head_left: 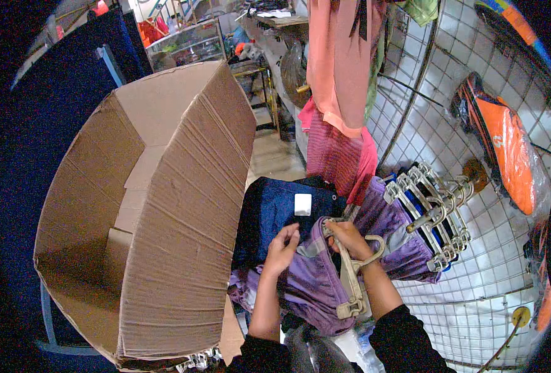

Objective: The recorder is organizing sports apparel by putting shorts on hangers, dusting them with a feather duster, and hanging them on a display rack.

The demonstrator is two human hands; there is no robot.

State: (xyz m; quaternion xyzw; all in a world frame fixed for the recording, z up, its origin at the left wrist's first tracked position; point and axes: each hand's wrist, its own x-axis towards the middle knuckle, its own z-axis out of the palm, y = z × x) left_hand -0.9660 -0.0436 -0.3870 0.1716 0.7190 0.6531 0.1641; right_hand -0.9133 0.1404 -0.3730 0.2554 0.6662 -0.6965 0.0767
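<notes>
My right hand (350, 240) grips a beige plastic clip hanger (354, 275) near its upper clip, where the waistband of a purple garment (306, 293) meets it. At the hanger's lower end, the other clip sits on the same waistband. The hook points right, over my right wrist. My left hand (282, 249) is just left of the waistband, thumb and fingers slightly apart, with nothing visible between them. Beneath and beyond my hands lies folded dark blue clothing (271, 210) with a blank white tag (303, 204).
An open cardboard box (182, 224) stands close on the left. On the right, a wire grid (480, 275) carries a rod of clip hangers (431, 210) with purple garments and a plastic-wrapped orange item (511, 149). A peach garment (338, 70) hangs ahead.
</notes>
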